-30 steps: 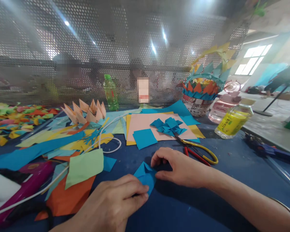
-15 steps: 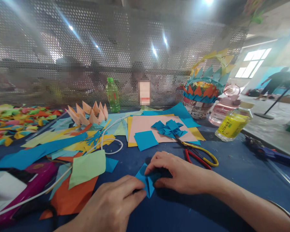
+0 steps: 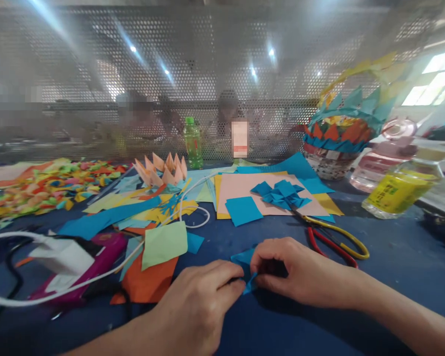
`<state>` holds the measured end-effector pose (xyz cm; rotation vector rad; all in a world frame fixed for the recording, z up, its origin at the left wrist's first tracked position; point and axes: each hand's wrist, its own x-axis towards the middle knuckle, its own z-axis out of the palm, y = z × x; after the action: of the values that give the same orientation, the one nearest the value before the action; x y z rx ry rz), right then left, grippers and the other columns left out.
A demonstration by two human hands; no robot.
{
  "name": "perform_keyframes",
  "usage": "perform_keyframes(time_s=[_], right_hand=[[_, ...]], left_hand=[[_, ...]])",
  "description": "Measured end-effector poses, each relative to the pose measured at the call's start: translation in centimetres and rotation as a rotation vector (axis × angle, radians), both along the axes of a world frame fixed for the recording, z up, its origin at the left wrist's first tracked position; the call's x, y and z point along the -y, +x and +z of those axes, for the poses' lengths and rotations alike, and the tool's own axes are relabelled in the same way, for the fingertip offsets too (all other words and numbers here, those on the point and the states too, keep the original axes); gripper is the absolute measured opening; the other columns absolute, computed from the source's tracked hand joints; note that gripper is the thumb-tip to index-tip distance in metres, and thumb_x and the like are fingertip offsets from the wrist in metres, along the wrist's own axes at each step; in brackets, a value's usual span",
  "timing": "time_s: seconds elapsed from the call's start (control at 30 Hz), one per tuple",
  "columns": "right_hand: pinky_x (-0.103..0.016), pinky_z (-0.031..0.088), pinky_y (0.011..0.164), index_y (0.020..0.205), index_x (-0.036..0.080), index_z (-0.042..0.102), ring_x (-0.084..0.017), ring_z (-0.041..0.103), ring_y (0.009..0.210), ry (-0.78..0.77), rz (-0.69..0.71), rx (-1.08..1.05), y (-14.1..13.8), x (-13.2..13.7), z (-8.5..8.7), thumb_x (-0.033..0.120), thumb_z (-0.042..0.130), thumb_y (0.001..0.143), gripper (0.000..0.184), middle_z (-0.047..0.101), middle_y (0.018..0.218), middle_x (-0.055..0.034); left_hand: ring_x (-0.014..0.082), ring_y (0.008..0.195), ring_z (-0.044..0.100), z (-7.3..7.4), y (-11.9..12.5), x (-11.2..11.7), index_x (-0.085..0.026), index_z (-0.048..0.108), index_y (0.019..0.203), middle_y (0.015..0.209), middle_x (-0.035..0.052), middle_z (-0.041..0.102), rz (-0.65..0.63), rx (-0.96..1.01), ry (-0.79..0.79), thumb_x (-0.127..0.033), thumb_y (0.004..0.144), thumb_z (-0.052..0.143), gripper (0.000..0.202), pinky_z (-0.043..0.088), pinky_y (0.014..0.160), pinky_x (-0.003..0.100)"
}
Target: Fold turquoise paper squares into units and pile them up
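Note:
A small folded piece of blue paper (image 3: 244,262) lies on the dark blue table (image 3: 392,247) between my two hands. My left hand (image 3: 203,306) pinches its lower corner with thumb and forefinger. From the right, my right hand (image 3: 296,272) curls its fingers over the paper's upper edge and grips it. Most of the fold is hidden under my fingers.
Red and yellow scissors (image 3: 337,237) lie just beyond my right hand. Behind them are a pink sheet (image 3: 240,188) with folded blue pieces (image 3: 281,194), a blue square (image 3: 243,210), a paper basket (image 3: 337,143), a yellow-labelled bottle (image 3: 400,190) and a green bottle (image 3: 192,143). Coloured scraps, a white cable (image 3: 96,279) and a purple tool (image 3: 96,257) are on the left.
My hands have drawn closer together and the blue paper is folded smaller, now mostly covered by my fingers. The view has shifted to the left.

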<state>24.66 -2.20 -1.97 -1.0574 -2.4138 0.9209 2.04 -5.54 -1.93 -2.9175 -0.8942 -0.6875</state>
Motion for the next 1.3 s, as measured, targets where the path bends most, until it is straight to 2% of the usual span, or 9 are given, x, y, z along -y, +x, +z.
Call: perform_keyframes(time_s=[0.1, 0.3, 0.4, 0.53, 0.73, 0.97, 1.3], right_hand=[[-0.017, 0.041, 0.059, 0.087, 0.020, 0.064, -0.008, 0.053, 0.062, 0.003, 0.025, -0.003, -0.1, 0.2, 0.1, 0.011, 0.060, 0.079, 0.013, 0.061, 0.072, 0.0052], [-0.020, 0.044, 0.078, 0.091, 0.018, 0.067, -0.011, 0.058, 0.085, 0.101, 0.112, -0.075, 0.0, -0.6, 0.1, -0.002, 0.057, 0.075, 0.027, 0.064, 0.088, 0.0006], [-0.021, 0.044, 0.078, 0.089, 0.018, 0.068, -0.011, 0.058, 0.083, 0.087, 0.129, -0.085, 0.2, -0.9, 0.0, -0.002, 0.057, 0.076, 0.026, 0.064, 0.087, 0.0006], [-0.022, 0.045, 0.078, 0.088, 0.019, 0.068, -0.012, 0.059, 0.084, 0.074, 0.140, -0.082, 0.3, -1.0, -0.1, 0.000, 0.058, 0.077, 0.024, 0.064, 0.086, 0.0004], [-0.021, 0.046, 0.078, 0.084, 0.018, 0.069, -0.011, 0.060, 0.083, 0.057, 0.163, -0.071, 0.4, -1.0, 0.3, -0.001, 0.059, 0.076, 0.024, 0.064, 0.085, 0.0007], [-0.022, 0.047, 0.080, 0.081, 0.017, 0.070, -0.012, 0.061, 0.084, 0.075, 0.185, -0.110, 0.6, -1.1, 0.2, 0.001, 0.061, 0.077, 0.020, 0.064, 0.085, -0.0005], [-0.024, 0.048, 0.084, 0.079, 0.018, 0.070, -0.012, 0.062, 0.085, 0.058, 0.202, -0.106, 0.6, -1.2, 0.4, -0.003, 0.061, 0.073, 0.024, 0.066, 0.089, -0.0006]], left_hand=[[0.0143, 0.076, 0.068, -0.2, 0.0, -0.1, -0.017, 0.068, 0.096, 0.097, 0.0046, 0.072, 0.021, 0.012, 0.045, 0.000, 0.077, 0.033, 0.042, 0.057, 0.068, 0.021], [0.0130, 0.074, 0.068, 0.3, 0.1, 0.0, -0.017, 0.067, 0.094, 0.095, 0.0034, 0.072, -0.006, 0.037, 0.064, 0.001, 0.077, 0.033, 0.042, 0.056, 0.068, 0.019], [0.0130, 0.077, 0.068, 0.3, 0.0, 0.1, -0.017, 0.066, 0.094, 0.096, 0.0032, 0.072, 0.013, 0.037, 0.032, 0.002, 0.078, 0.033, 0.041, 0.055, 0.071, 0.019], [0.0136, 0.080, 0.069, -0.2, -0.2, 0.1, -0.018, 0.064, 0.104, 0.099, 0.0029, 0.071, 0.009, 0.059, 0.038, 0.001, 0.079, 0.032, 0.045, 0.055, 0.070, 0.021], [0.0150, 0.090, 0.068, -0.5, -0.3, 0.1, -0.024, 0.065, 0.107, 0.105, 0.0019, 0.069, 0.026, 0.006, 0.024, -0.001, 0.079, 0.032, 0.049, 0.055, 0.073, 0.023], [0.0131, 0.090, 0.067, -0.7, -0.1, -0.1, -0.018, 0.064, 0.106, 0.102, 0.0033, 0.070, 0.016, 0.051, 0.053, -0.002, 0.080, 0.032, 0.045, 0.054, 0.077, 0.019], [0.0133, 0.086, 0.068, -0.8, -0.2, -0.2, -0.021, 0.068, 0.103, 0.100, 0.0022, 0.071, 0.014, 0.032, 0.084, -0.001, 0.079, 0.032, 0.048, 0.054, 0.074, 0.020]])
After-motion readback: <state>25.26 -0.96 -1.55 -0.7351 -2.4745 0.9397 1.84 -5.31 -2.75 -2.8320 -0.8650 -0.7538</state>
